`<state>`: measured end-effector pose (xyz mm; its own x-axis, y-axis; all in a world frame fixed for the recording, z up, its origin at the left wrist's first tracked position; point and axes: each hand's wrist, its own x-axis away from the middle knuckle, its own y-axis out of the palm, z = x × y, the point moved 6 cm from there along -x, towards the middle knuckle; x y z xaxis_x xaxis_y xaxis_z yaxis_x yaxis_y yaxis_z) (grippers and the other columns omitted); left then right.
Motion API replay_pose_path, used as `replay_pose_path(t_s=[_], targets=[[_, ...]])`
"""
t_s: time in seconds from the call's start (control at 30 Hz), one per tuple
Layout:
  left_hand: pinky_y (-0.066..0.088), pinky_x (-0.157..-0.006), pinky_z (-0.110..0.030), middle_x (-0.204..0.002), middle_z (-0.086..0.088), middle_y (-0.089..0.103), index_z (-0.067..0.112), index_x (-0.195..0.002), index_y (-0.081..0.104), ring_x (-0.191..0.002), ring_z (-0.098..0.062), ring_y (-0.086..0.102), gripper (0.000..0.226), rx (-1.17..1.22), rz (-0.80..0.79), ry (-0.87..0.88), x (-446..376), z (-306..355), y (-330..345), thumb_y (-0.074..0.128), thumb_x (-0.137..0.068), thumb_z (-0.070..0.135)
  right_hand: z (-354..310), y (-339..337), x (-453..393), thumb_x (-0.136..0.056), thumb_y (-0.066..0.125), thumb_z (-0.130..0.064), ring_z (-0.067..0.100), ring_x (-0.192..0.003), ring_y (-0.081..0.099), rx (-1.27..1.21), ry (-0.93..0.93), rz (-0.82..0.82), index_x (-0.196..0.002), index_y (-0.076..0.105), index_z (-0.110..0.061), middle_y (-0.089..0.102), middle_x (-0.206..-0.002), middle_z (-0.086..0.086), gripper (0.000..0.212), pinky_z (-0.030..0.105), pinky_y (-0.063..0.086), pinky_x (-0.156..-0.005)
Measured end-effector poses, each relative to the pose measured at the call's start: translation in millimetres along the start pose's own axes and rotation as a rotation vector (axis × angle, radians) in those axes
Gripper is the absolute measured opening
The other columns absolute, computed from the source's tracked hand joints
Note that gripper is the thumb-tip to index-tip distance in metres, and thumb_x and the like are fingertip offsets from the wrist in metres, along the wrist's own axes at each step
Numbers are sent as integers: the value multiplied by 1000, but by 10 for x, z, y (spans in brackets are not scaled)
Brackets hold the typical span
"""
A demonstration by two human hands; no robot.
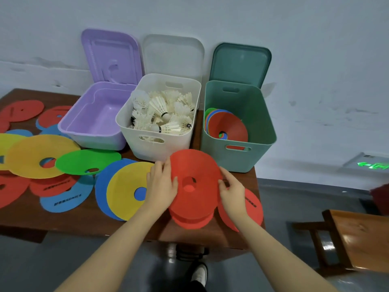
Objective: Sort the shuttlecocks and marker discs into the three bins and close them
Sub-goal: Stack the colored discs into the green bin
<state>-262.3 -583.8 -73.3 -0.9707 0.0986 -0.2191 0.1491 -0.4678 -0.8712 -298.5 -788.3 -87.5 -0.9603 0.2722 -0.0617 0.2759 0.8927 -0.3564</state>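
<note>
A red disc (195,180) is held at its edges by both grips, left (162,184) and right (231,191), before the white bin (155,148); yellow (124,190) and blue discs (101,186) are spread alongside on the table (84,218).

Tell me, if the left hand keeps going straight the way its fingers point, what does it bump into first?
Probably the white bin full of shuttlecocks. The left hand holds the red disc, and its fingers point up the table toward that bin's front wall; depth is hard to judge.
</note>
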Motion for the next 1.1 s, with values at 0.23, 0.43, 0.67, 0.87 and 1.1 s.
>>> replay_pose_path(t_s=[0.23, 0.43, 0.67, 0.87, 1.1], targets=[[38, -82, -50, -111, -20, 49, 1, -138, 38, -99, -40, 47, 68, -136, 3, -250, 185, -920, -436, 68, -79, 14, -340, 992, -119, -80, 57, 1, 21, -98, 60, 129, -11, -288, -127, 54, -20, 63, -105, -1, 52, 36, 45, -94], [26, -104, -50, -146, -24, 24, -1, -144, 21, -129, -41, 28, 79, -284, -182, -438, 517, -1557, -368, 63, -80, 21, -98, 1554, -28, -86, 59, -31, 34, -131, 27, 626, 90, -557, -142, 27, -17, 28, -145, 9, 66, 41, 24, -104], [33, -99, -44, -143, -16, 30, 2, -147, 10, -128, -33, 36, 84, -166, -76, -437, 551, -1687, -373, 61, -85, 28, -70, 1625, -20, -86, 54, -4, 29, -115, 51, 377, -14, -414, -130, 48, -9, 58, -119, 10, 45, 42, 40, -96], [30, -99, -43, -138, -12, 34, 4, -147, 11, -124, -29, 39, 80, -181, -111, -546, 497, -1763, -370, 56, -88, 36, -202, 1779, -94, -84, 50, 7, 17, -94, 57, 181, -138, -421, -120, 60, -9, 62, -106, 6, 41, 26, 43, -87], [32, -97, -42, -128, -13, 37, 10, -148, 9, -116, -29, 43, 79, -194, -156, -588, 590, -1954, -343, 53, -89, 38, -86, 1985, -181, -88, 52, -2, 15, -109, 50, 243, -128, -529, -130, 53, -21, 54, -115, 1, 46, 25, 35, -95]])
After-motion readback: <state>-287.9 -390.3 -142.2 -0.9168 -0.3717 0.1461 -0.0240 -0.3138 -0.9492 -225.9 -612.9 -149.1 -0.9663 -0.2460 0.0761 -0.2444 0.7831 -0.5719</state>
